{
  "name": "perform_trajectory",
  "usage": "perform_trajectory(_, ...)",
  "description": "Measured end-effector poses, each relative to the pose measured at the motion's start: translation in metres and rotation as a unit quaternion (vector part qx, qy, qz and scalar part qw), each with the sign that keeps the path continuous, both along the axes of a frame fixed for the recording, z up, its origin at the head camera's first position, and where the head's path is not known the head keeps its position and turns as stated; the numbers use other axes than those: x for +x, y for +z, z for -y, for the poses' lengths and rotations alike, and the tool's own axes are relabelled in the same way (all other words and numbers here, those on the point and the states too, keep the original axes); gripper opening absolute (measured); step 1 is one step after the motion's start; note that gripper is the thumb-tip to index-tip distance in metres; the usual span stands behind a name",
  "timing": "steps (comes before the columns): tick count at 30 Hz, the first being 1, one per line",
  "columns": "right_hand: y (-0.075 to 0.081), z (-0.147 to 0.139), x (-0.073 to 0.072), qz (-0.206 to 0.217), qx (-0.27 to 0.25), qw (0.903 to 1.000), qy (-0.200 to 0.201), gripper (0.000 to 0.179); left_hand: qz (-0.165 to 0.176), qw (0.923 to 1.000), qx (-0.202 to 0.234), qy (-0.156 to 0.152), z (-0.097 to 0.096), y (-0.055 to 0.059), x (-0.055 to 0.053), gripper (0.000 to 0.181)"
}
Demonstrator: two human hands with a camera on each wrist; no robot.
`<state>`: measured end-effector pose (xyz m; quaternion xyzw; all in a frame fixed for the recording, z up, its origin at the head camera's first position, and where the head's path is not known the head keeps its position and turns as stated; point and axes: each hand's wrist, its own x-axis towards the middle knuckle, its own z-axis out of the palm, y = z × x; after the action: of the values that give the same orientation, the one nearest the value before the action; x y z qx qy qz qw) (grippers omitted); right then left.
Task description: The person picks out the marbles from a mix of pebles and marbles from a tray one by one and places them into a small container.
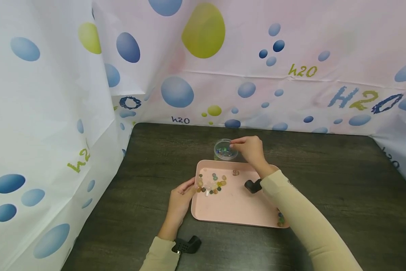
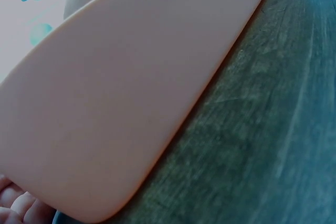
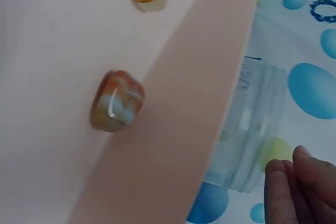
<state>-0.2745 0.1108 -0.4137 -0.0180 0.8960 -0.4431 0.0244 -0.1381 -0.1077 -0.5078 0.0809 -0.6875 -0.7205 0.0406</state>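
My left hand [image 1: 180, 200] grips the left side of a pink tray [image 1: 236, 210], with the thumb at its rim. In the left wrist view the tray's outer wall [image 2: 121, 98] fills much of the picture, and some fingertips [image 2: 23, 203] show at its lower corner. Behind the tray stands a clear round tub [image 1: 219, 145] with small blue and green stones [image 1: 224, 151] inside. My right hand [image 1: 250, 148] is at the tub's right rim, thumb and fingertips drawn together. I cannot tell whether a small stone is between them.
Several polished stones [image 1: 209, 186] lie grouped in the tray's left part. A brown-and-white banded stone [image 3: 119, 102] lies apart near its back edge, and more green and brown stones [image 1: 280, 218] sit in the front right corner. A patterned curtain [image 1: 216, 86] borders the dark table [image 1: 148, 169].
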Motion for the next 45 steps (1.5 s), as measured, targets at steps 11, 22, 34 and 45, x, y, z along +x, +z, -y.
perform_trajectory(11,0.007,-0.045,0.026,0.065,-0.198,0.9779,-0.021,0.050,0.009,0.9998,-0.016,0.005,-0.001,-0.001,0.000,0.038)
perform_trajectory(22,0.013,-0.114,0.053,0.115,-0.248,0.9599,-0.064,0.061,0.006,0.9999,-0.012,0.011,0.000,0.003,0.000,0.038)
perform_trajectory(34,-0.015,-0.162,0.101,0.129,-0.203,0.9674,-0.081,0.076,0.022,0.9996,-0.019,0.007,-0.002,0.011,0.000,0.038)
perform_trajectory(45,-0.050,-0.144,0.132,0.011,-0.398,0.9082,-0.130,0.062,0.029,0.9993,-0.020,0.014,-0.004,0.016,0.002,0.041)
